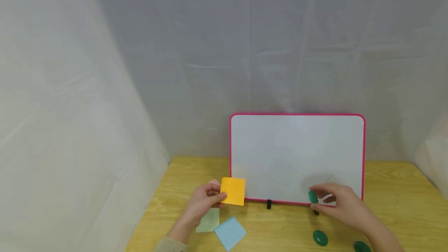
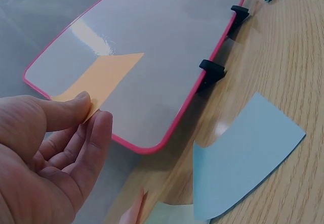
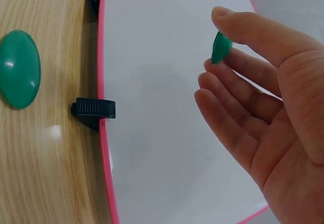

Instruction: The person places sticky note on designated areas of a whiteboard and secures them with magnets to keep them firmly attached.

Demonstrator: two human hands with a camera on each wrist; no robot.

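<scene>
- The left hand [image 1: 203, 201] pinches an orange note [image 1: 233, 191] at the whiteboard [image 1: 297, 154]'s lower left corner.
- The right hand [image 1: 344, 203] pinches a green magnet [image 1: 312, 196] near the board's bottom edge.
- Nothing sticks on the board yet, I think.
- The note is square and flat.
- A blue note [image 1: 230, 232] and two more magnets [image 1: 320, 238] wait on the surface [image 1: 395, 205].

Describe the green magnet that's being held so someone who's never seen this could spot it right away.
Find the pink-framed whiteboard standing on the wooden table. At its lower right edge, the right hand pinches a green oval magnet. Two matching green magnets lie on the table; this one alone is lifted.
</scene>
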